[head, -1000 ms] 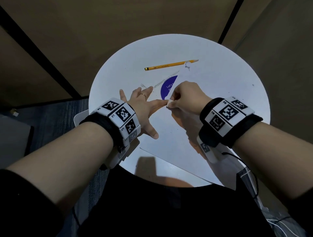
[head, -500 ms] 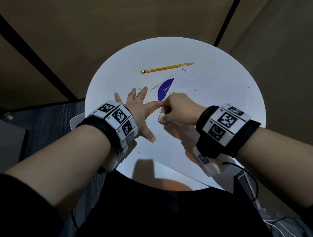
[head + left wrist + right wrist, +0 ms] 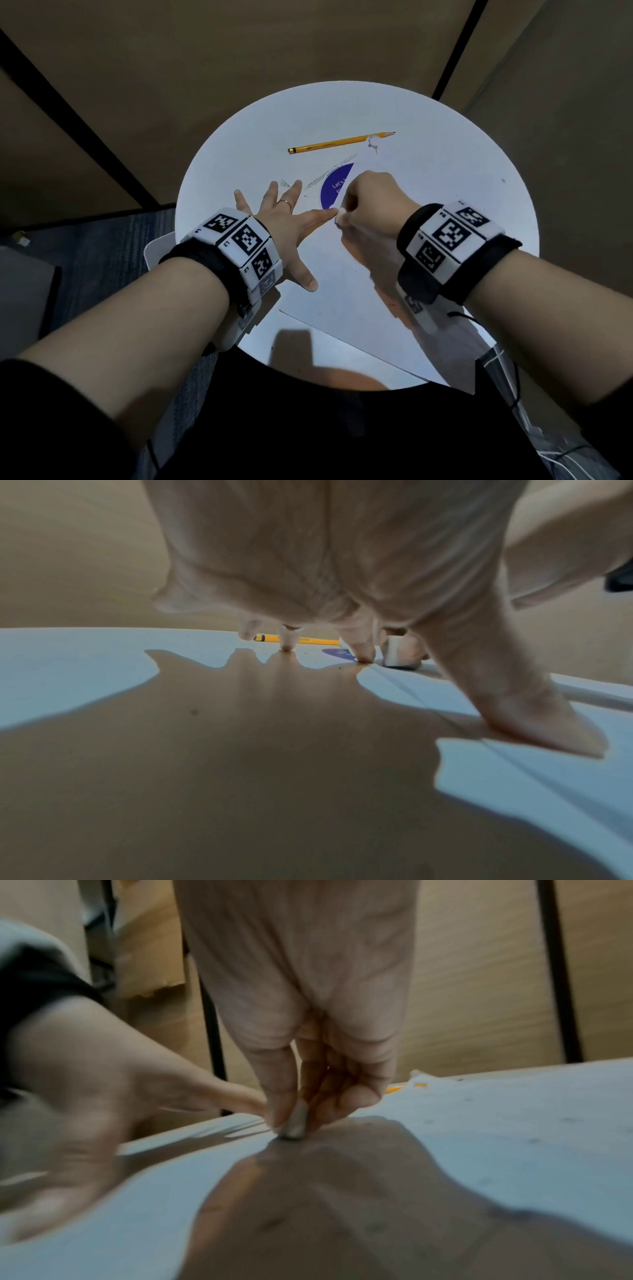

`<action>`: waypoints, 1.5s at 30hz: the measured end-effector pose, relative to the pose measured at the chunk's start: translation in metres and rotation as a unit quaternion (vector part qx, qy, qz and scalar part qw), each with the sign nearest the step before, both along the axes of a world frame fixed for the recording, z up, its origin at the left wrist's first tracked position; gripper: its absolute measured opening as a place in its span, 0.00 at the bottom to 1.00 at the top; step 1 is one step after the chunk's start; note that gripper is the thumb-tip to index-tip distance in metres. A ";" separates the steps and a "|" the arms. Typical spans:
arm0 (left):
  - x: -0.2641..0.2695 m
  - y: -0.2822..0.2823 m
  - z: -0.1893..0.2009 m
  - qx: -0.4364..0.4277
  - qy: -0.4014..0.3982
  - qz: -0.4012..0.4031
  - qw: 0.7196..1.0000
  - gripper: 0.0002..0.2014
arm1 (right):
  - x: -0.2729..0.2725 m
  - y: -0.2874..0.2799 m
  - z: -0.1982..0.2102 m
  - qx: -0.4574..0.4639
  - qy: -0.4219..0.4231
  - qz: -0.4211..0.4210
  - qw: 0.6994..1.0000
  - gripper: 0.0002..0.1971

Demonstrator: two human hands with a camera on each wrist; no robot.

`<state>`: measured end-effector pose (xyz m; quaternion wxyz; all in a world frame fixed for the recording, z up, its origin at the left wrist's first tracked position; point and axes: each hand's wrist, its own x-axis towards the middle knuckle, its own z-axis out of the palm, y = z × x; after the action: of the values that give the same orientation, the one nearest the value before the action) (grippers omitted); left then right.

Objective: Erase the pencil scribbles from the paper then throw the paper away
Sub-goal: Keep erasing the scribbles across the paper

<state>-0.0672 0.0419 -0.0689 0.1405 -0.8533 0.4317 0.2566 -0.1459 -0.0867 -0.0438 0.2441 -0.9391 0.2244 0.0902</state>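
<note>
Paper [image 3: 346, 294] lay flat on round white counter [image 3: 445, 192], near corner past counter's front edge. Right hand [image 3: 371, 202] pinched small white eraser [image 3: 340, 217] between thumb and curled fingers [image 3: 356, 1096], eraser tip pressed on paper near its left edge. Left hand [image 3: 284, 222] spread flat, fingers straight, holding nothing; index tip and thumb pinned paper edge, other fingers on bare counter. Yellow pencil [image 3: 339, 142] lay beyond, just beside paper's torn far corner. Purple printed patch [image 3: 334, 190] showed just left of paper edge.
</note>
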 end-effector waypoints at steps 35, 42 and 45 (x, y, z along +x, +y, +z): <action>-0.014 0.032 0.016 0.031 -0.028 -0.040 0.998 0.52 | -0.038 0.057 -0.009 0.063 0.038 0.170 0.983 0.05; -0.015 0.030 0.016 0.034 -0.037 -0.039 0.998 0.54 | -0.036 0.047 0.000 0.035 0.025 0.153 0.987 0.03; -0.015 0.029 0.017 0.033 -0.034 -0.039 0.998 0.54 | -0.045 0.055 -0.003 0.070 0.091 0.200 0.973 0.04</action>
<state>-0.0824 0.0708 -0.0521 0.1933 -0.8388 0.4510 0.2359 -0.1909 -0.0313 -0.0466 0.2647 -0.9335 0.0465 0.2374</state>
